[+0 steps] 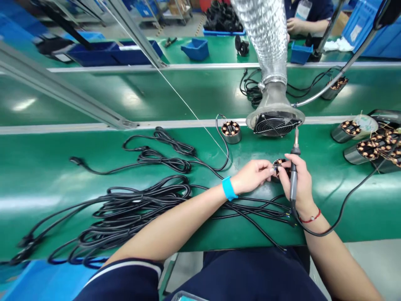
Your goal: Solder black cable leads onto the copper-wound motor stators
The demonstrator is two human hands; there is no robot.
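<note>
My left hand (253, 176), with a blue band at the wrist, pinches a thin wire end at the rim of a motor stator (276, 179). My fingers hide much of this stator. In my right hand (302, 182) rests a soldering iron (293, 184), its tip pointing up and away below the fume extractor. The thumb and forefinger of that hand reach to the same stator from the right. Another stator with copper windings (231, 133) stands upright farther back, a black cable lead bending beside it.
Coiled black power cables (140, 209) cover the left of the green bench (103, 156). A fume extractor (275, 119) hangs above my hands. Several stators (360, 152) cluster at the right. The iron's cord (340, 217) loops over my right forearm. Across the bench, a co-worker's hand (296, 26) shows.
</note>
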